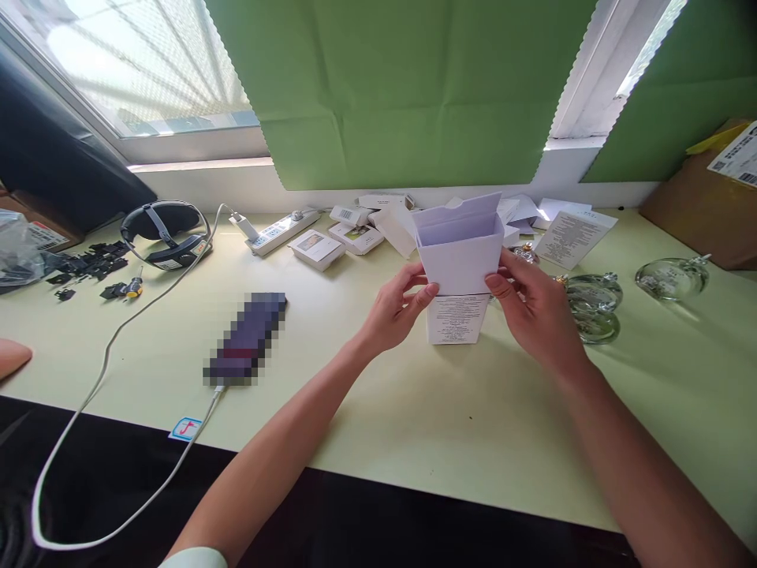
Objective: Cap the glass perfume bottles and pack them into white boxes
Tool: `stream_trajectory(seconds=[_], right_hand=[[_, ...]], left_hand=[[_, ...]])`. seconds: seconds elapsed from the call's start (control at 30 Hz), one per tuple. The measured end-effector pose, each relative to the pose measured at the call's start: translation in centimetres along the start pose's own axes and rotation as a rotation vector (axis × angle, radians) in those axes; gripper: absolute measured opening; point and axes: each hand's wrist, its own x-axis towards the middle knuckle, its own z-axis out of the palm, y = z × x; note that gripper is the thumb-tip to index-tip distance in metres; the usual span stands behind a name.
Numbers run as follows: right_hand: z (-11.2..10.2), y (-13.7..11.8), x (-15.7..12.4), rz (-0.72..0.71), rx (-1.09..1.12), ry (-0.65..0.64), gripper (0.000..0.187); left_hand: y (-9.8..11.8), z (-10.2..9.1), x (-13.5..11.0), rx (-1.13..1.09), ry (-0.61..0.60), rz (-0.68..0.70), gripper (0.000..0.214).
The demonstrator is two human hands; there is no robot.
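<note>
A white paper box (460,264) stands upright in front of me, its top open and a tall back flap raised. A dark line divides its plain upper part from a lower part (455,319) covered in small print; whether these are two pieces I cannot tell. My left hand (399,306) pinches the left side near that line, thumb on the front. On the right side, my right hand (535,312) grips it the same way. Just right of that hand lie round clear glass bottles (593,293), and behind it leans a printed white carton (576,237).
Another glass bottle (673,278) lies farther right, near a cardboard box (710,205). Several small white boxes (318,249) and a power strip (282,230) line the back. Leftward are a blurred phone (245,339) on a white cable (106,359), a headset (165,233) and black parts (95,263).
</note>
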Motion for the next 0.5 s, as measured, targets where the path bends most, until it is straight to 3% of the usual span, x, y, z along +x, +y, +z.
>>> stream_trajectory(seconds=[0.27, 0.5], right_hand=[[-0.01, 0.46, 0.13, -0.052, -0.036, 0.033, 0.023], [0.00, 0.63, 0.09, 0.023, 0.071, -0.003, 0.020]], left_hand=[[0.00, -0.13, -0.07, -0.020, -0.020, -0.028, 0.039], [-0.15, -0.26, 0.04, -0.012, -0.006, 0.010, 0.036]])
